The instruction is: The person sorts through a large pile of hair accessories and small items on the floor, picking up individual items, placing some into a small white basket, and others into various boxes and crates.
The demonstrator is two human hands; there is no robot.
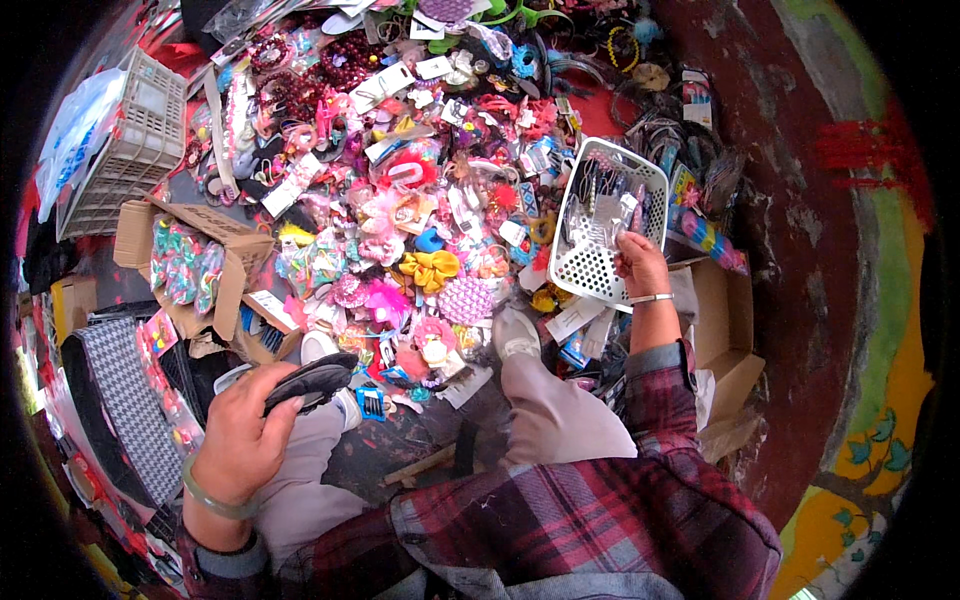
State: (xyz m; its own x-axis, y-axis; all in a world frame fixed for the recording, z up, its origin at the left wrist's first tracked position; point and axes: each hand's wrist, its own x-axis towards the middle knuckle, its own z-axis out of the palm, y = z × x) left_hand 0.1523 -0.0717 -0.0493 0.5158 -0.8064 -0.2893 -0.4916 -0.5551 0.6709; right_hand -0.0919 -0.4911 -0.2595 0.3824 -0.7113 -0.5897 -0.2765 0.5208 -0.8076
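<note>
Floor (430, 435) before you bears heaped accessories (430, 272); your left hand (245, 435) pinches a black oval item (312, 381); your right hand (645, 268), grip unclear, reaches over a white basket (585, 272).

You have a dark grey, scuffed floor (425, 432) beneath you, showing between your legs. Ahead of you it bears a broad, multicoloured heap of fabric and plastic hair accessories (432, 270), mostly pink, red and white, mixed with white cards and hiding much of the surface. At the heap's left edge stands a brown cardboard box with raised flaps (228, 275). To your right sits an open brown cardboard box (728, 325). Near your left leg lies a narrow light-brown strip (420, 466), its material unclear.
</note>
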